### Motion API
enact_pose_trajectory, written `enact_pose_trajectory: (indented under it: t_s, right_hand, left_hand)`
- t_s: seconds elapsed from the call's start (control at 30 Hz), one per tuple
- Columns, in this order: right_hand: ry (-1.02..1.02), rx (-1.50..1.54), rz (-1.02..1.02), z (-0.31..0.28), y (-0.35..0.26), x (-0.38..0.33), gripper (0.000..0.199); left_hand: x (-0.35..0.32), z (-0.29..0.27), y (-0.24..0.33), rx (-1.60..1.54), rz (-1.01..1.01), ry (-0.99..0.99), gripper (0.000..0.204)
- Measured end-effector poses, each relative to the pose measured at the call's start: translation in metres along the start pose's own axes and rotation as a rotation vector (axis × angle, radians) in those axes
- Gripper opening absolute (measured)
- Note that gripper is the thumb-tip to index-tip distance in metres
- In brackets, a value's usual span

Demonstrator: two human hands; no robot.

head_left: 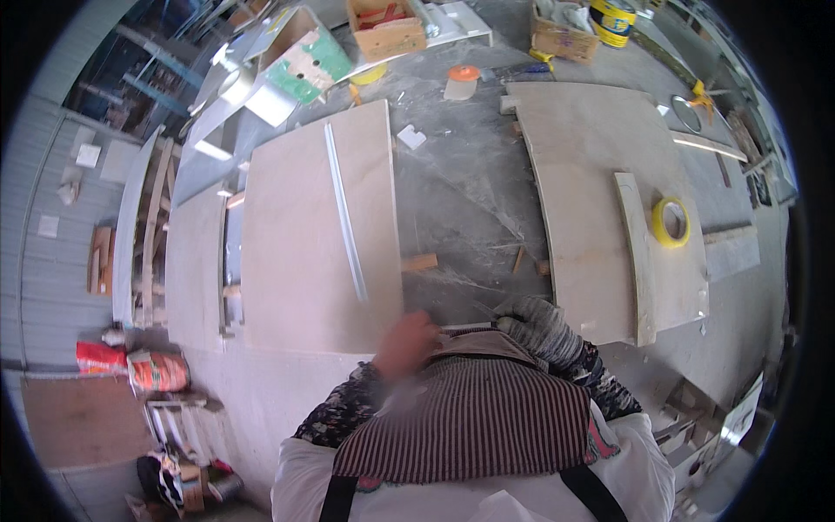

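Note:
At the front edge of the grey worktable (pixel 461 200), my bare left hand (pixel 407 344) is smeared by motion, so its fingers do not show clearly. It is close to the near right corner of a beige board (pixel 287 209) with a thin metal strip (pixel 344 213) lying along it. My right hand (pixel 544 332), in a grey knit glove, is at the same edge with its fingers curled inward; whatever they hold is hidden. Just below both hands is my striped apron (pixel 470 418). A small wood block (pixel 420 263) juts from under the left board.
Another beige board (pixel 591 200) on the right bears a wooden batten (pixel 635 257) and a yellow tape roll (pixel 671 222). Along the back stand a green-white box (pixel 309 65), a carton (pixel 387 30) and a yellow can (pixel 612 21). An orange-topped scraper (pixel 462 82) lies mid-table.

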State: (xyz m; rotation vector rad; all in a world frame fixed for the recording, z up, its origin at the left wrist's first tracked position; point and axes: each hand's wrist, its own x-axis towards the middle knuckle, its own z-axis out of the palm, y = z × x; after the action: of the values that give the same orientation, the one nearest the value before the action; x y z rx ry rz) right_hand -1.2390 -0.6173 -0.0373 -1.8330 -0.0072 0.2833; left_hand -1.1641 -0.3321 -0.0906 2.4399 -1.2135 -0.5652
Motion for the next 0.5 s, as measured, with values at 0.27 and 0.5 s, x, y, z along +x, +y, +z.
enact_pose_trajectory:
  t_s: [0.27,0.5]
  right_hand:
    - [-0.109,0.045,-0.067,-0.030,0.012,0.015,0.026]
    - [-0.097,0.053,-0.008,-0.042,0.011,0.028,0.026]
  left_hand:
    - [0.020,-0.026,-0.020,-0.237,-0.526,0.642,0.024]
    - [0.008,-0.082,-0.181,-0.816,-0.898,1.131,0.028]
